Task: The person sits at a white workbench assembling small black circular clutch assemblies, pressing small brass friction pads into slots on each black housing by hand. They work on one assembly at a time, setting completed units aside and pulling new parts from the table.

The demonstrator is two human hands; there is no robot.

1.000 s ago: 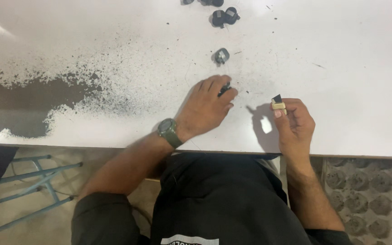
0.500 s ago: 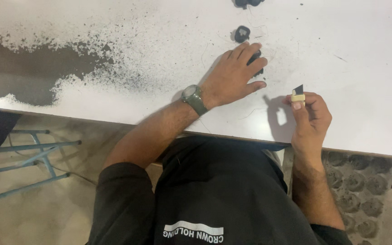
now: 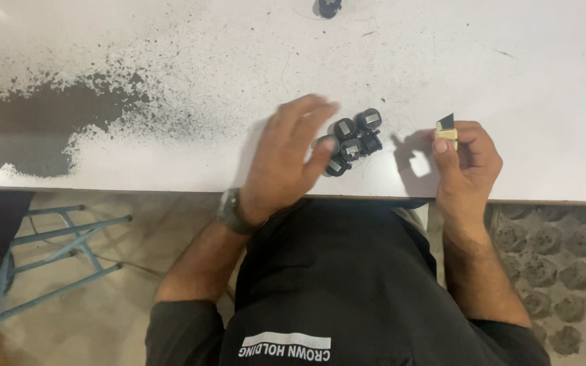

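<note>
A cluster of several small black round parts with grey tops (image 3: 354, 139) lies on the white table (image 3: 171, 68), near its front edge. My left hand (image 3: 286, 159) hovers blurred just left of the cluster. Its fingers are spread, and the fingertips rest by the nearest part. My right hand (image 3: 469, 163) is to the right of the cluster. It pinches a small tan-handled tool with a dark pointed blade (image 3: 446, 129) between thumb and forefinger, blade up. A watch is on my left wrist (image 3: 230, 211).
Another black part (image 3: 329, 7) lies at the table's far edge. A worn dark patch (image 3: 28, 129) covers the table's left side. Below the table stand a blue metal frame (image 3: 55, 240) at left and a textured floor mat (image 3: 564, 271) at right.
My left hand has pulled the black parts toward the table's front edge, and they now lie bunched together. My right hand has kept hold of the small blade tool.
</note>
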